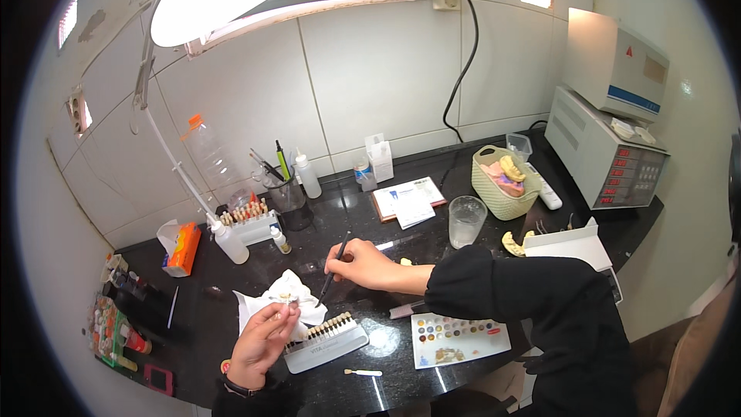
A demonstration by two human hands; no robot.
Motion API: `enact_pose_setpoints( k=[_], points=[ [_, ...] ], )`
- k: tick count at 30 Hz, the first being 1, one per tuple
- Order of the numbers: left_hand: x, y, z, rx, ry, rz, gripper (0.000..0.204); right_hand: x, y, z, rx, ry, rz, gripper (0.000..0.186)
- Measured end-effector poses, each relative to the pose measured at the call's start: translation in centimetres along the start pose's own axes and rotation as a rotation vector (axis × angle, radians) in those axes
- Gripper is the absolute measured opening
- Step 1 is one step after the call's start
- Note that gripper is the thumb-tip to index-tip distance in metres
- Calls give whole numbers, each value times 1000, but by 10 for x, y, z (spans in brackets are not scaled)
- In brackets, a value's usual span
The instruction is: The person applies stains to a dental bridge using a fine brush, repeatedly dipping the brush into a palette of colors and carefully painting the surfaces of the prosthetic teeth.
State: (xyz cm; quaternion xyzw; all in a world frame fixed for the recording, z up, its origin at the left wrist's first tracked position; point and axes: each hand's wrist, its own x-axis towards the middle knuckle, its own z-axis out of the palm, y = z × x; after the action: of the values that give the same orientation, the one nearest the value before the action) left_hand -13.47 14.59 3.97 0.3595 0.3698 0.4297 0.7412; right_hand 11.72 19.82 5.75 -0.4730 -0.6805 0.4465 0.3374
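Right hand holds one brush; left hand pinches one tooth.

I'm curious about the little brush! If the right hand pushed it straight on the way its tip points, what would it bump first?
Probably the small tooth piece pinched in the left hand, over the white tissue. The right hand aims the brush down-left; depth is unclear.

The left hand comes up from the lower edge, wrist bent, palm turned toward the person, its fingers curled and pinched together at the tips around something small. The right hand reaches across from the right on a black-sleeved forearm, its fingers closed in a pen-like grip, knuckles up. The two hands sit near each other, not touching.
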Motion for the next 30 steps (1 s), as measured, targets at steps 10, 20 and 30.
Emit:
enact_pose_setpoints(
  k=[10,20,30],
  points=[
    [-39,5,54,-104,-312,40,8,-161,-118,-88,97,123,-273,22],
    [-70,-82,198,-226,-1180,-252,14,-346,-59,-16,-368,905,-407,12],
    [-84,-159,217,-264,-1122,-495,19,-364,43,69,-799,1102,-320,8]
  ],
)
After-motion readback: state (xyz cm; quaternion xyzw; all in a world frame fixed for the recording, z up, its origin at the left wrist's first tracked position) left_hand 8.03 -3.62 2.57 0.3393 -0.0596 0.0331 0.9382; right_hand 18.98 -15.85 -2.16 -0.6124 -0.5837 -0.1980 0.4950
